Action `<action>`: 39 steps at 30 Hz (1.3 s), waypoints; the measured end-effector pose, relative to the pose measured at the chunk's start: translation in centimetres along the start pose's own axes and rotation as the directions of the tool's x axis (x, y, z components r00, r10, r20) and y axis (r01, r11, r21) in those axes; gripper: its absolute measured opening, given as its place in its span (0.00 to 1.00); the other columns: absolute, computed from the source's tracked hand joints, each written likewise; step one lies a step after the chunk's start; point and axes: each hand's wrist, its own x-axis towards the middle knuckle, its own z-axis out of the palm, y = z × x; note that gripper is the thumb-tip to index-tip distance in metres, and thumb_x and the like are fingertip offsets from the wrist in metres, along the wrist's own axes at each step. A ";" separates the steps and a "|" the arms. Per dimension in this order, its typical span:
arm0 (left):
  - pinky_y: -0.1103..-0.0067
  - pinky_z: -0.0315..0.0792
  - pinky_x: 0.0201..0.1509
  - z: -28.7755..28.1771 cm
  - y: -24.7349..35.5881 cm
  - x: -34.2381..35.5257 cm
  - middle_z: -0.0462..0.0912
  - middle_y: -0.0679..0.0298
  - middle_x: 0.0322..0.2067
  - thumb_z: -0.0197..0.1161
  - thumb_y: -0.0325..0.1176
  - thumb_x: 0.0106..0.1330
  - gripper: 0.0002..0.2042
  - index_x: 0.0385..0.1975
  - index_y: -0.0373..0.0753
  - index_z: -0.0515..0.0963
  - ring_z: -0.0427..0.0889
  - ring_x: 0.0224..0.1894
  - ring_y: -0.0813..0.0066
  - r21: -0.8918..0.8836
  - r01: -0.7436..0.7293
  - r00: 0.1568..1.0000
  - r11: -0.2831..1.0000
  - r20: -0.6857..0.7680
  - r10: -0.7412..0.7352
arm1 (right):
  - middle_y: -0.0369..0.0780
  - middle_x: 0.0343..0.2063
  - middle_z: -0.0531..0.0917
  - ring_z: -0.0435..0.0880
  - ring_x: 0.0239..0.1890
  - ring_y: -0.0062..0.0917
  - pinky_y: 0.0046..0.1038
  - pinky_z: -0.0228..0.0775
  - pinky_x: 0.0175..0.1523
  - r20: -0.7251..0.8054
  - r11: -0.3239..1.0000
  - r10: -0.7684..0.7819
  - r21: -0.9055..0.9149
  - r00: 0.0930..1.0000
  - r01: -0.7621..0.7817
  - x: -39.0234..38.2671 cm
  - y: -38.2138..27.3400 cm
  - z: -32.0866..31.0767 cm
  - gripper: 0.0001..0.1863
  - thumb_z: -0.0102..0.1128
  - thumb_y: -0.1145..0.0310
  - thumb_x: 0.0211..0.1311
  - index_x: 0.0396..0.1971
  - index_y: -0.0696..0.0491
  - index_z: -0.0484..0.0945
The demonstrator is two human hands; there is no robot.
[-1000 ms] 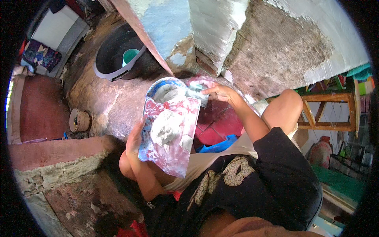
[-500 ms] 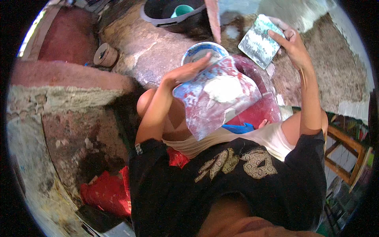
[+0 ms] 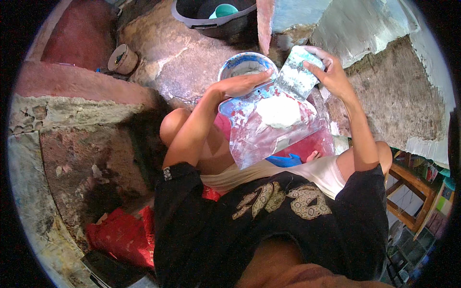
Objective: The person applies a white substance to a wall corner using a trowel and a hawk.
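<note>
My left hand grips the far edge of a paint-smeared putty board, which lies tilted over my lap. A mound of white putty sits on the board's middle. Pinched in my right hand, thumb on the face, is a flat rectangular putty scraper coated with white and greenish smears. The scraper is just above the board's far right corner; whether they touch I cannot tell. Right behind my left hand stands a round bucket with a blue-and-white smeared rim and greyish residue inside.
A black tub holding a green dipper stands at the far side. A small beige pot is at the far left. To the right rises a partly plastered wall, with a wooden frame nearer. Red sacking lies lower left.
My right hand has brought the scraper down and leftward from beside the wall to the board's far corner. My left hand and the board have shifted slightly right.
</note>
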 end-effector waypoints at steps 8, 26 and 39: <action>0.78 0.56 0.56 -0.1 -2.1 1.4 0.66 0.60 0.49 0.39 0.52 0.63 0.27 0.51 0.33 0.62 0.64 0.50 0.74 -0.098 0.015 0.998 0.995 0.062 -0.009 | 0.37 0.37 0.76 0.71 0.39 0.18 0.20 0.61 0.46 0.136 0.998 -0.013 0.067 0.991 0.004 0.3 -0.6 2.5 0.17 0.56 0.70 0.52 0.43 0.59 0.70; 0.79 0.58 0.53 0.2 -4.0 1.5 0.70 0.61 0.44 0.44 0.41 0.62 0.17 0.43 0.36 0.70 0.66 0.47 0.74 0.126 -0.064 0.994 0.990 -0.075 0.074 | 0.37 0.37 0.77 0.72 0.40 0.17 0.20 0.62 0.46 0.199 0.991 -0.022 0.133 0.980 -0.005 0.4 2.3 3.1 0.16 0.55 0.73 0.51 0.42 0.60 0.71; 0.79 0.57 0.54 0.4 -5.4 2.5 0.67 0.60 0.46 0.42 0.39 0.62 0.17 0.44 0.33 0.68 0.65 0.48 0.74 -0.074 -0.055 0.994 0.996 -0.101 0.047 | 0.42 0.38 0.77 0.73 0.40 0.20 0.22 0.63 0.46 0.327 0.996 -0.082 0.070 0.941 0.063 1.1 1.6 3.0 0.17 0.55 0.71 0.51 0.42 0.61 0.71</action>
